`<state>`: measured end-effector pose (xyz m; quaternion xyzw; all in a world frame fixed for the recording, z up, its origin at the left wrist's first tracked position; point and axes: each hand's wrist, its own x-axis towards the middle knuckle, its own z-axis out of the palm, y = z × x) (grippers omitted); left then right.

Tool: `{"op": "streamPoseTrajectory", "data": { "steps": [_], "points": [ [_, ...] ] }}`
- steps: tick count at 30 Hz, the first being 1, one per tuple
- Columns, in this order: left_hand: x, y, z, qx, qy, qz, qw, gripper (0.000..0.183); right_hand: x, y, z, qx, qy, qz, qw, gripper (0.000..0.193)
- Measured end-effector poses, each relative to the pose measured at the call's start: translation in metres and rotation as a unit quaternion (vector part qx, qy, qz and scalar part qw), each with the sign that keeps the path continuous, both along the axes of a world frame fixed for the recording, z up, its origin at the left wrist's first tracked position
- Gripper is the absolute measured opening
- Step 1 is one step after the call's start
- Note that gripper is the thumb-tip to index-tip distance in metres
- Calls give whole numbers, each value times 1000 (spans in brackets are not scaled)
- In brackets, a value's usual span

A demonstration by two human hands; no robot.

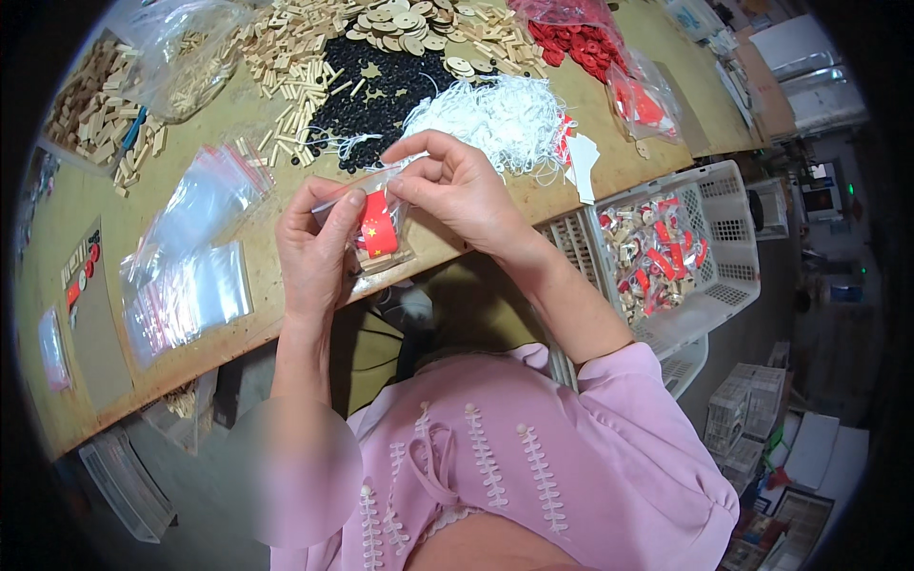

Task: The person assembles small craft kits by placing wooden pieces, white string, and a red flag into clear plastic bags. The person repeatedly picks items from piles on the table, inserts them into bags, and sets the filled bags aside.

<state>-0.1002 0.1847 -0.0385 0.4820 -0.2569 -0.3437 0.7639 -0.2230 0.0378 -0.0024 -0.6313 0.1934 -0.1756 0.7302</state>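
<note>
Over the table's near edge I hold a small clear zip bag (pixel 404 249) with both hands. My left hand (pixel 316 238) grips its left side, thumb in front and fingers behind. The thumb and index finger of my right hand (pixel 455 190) pinch the bag's upper right edge, with the other fingers raised. A red piece with yellow stars (pixel 379 226) shows in the bag, above some pale wooden parts. The bag's top is partly hidden by my fingers, so I cannot make out whether its seal is closed.
White strings (pixel 500 119), black rings (pixel 381 90), wooden sticks (pixel 286 57) and wooden discs (pixel 405 27) are heaped behind my hands. Empty zip bags (pixel 195 295) lie left. To the right, a white plastic crate (pixel 733 233) holds several filled bags (pixel 657 257). Red pieces (pixel 581 48) lie far right.
</note>
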Motion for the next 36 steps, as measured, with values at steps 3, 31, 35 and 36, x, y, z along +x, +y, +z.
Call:
{"op": "streamPoseTrajectory", "data": {
  "steps": [3,31,35,36],
  "points": [
    [-1,-1,-3,11,-13,24,1000,9,-1,1,-5,49,-5,4,999,14],
    [-4,-2,9,23,-151,50,987,4,1,21,12,-266,38,-27,963,10],
    [-2,-2,2,-13,-113,34,993,4,-10,13,23,-128,51,-29,990,10],
    [-1,-1,1,-24,-88,28,995,3,-14,5,19,-109,28,-26,993,10]
  ]
}}
